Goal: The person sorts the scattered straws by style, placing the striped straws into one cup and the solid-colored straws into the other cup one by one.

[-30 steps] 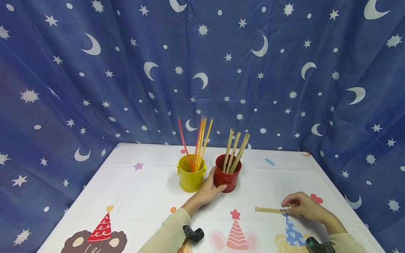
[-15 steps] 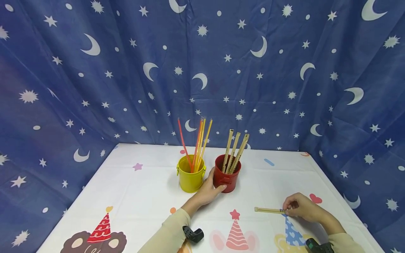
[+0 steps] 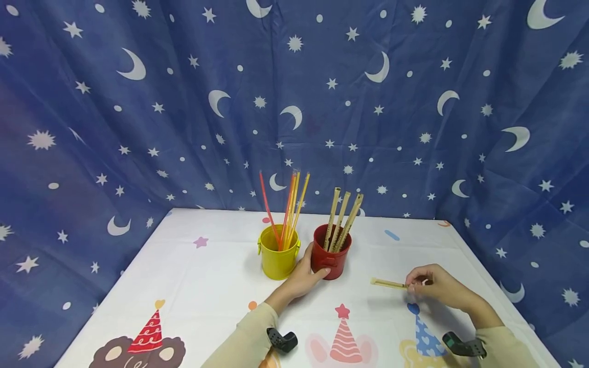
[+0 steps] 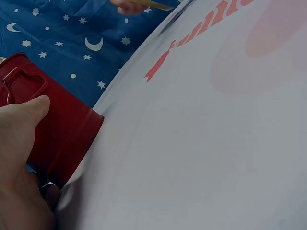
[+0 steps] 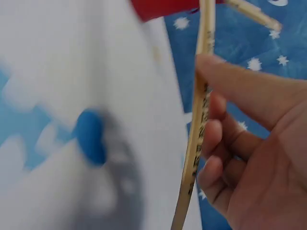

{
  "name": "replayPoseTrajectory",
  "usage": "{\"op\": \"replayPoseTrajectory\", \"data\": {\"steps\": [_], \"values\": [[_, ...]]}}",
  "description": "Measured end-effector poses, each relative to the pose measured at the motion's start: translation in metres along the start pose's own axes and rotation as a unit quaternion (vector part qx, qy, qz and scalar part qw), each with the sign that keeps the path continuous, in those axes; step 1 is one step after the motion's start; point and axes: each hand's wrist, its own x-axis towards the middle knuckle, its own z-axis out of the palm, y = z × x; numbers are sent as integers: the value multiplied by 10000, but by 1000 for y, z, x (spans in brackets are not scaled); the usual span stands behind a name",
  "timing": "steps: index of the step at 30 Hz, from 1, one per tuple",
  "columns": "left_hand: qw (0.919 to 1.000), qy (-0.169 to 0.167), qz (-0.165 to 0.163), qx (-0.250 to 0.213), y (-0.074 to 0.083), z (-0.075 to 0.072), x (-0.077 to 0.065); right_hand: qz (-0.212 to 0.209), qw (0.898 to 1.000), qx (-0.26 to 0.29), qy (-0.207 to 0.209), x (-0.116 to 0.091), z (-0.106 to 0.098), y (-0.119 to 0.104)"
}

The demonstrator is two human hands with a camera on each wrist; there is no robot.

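Note:
My left hand (image 3: 301,278) holds the side of a red metal bucket (image 3: 335,265), the thumb laid across its front near a folded handle. Several printed, wrapped pairs of chopsticks (image 3: 341,217) lean in that bucket. Off to the right, my right hand (image 3: 439,290) pinches another wrapped pair of chopsticks (image 3: 387,283) by one end between thumb and fingers. It is held up over the tablecloth, its free end pointing left, and dark print runs along it in the right wrist view. The left hand's fingers behind the bucket are mostly hidden.
Left of the red bucket stands a yellow bucket (image 3: 278,266) with several red and orange drinking straws (image 3: 267,204). The white tablecloth (image 3: 211,276) has printed party hats. A blue curtain (image 3: 184,128) with moons and stars surrounds the table at the back and sides.
My right hand has lifted the chopsticks up from the tablecloth and slightly away from me. The left hand and both buckets stay where they were.

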Motion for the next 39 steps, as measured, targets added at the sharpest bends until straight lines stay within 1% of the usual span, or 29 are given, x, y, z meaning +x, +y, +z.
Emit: {"op": "replayPoseTrajectory", "data": {"steps": [5, 10, 13, 16, 18, 21, 23, 24, 27, 28, 30, 32, 34, 36, 38, 39], "values": [[10000, 4, -2, 44, 0, 2, 0, -129, 9982, 445, 381, 7, -3, -15], [10000, 45, 48, -8, 1, 2, 1, -231, 9927, 854, 819, 18, -1, -29], [10000, 39, 67, 11, 0, 2, 1, -498, 9851, 1374, 912, 26, 1, -36], [10000, 36, 60, 41, -1, 3, 1, -850, 9708, 2078, 849, 33, 3, -44], [10000, 35, 20, 34, -1, 3, 1, -1047, 9564, 2598, 833, 40, 5, -53], [10000, 17, -31, -3, -2, 2, 1, -1340, 9254, 3440, 859, 50, 9, -67], [10000, 8, -83, -10, -2, 1, 1, -1549, 8990, 4001, 882, 57, 12, -76], [10000, 9, -75, -13, -2, 1, 0, -1663, 8836, 4289, 871, 60, 14, -80], [9999, 1, -119, 44, -2, 2, -1, -1924, 8420, 4970, 833, 69, 20, -89], [9999, 0, -128, 55, -2, 2, -1, -1989, 8298, 5145, 846, 73, 22, -91], [9999, 3, -125, 74, -2, 2, -1, -2038, 8106, 5403, 975, 81, 27, -95], [9999, 19, -111, 56, -1, 2, -1, -2035, 7968, 5571, 1155, 89, 32, -98], [9999, 24, -100, 72, -1, 1, 0, -1979, 7886, 5658, 1367, 97, 37, -100], [9999, 28, -73, 88, -2, 0, 0, -1931, 7766, 5798, 1527, 103, 42, -102], [9999, 14, -72, 100, -1, -1, 0, -1898, 7668, 5912, 1629, 108, 46, -102], [9999, 4, -95, 119, -1, -1, 0, -1855, 7641, 5936, 1713, 111, 47, -103]]}}
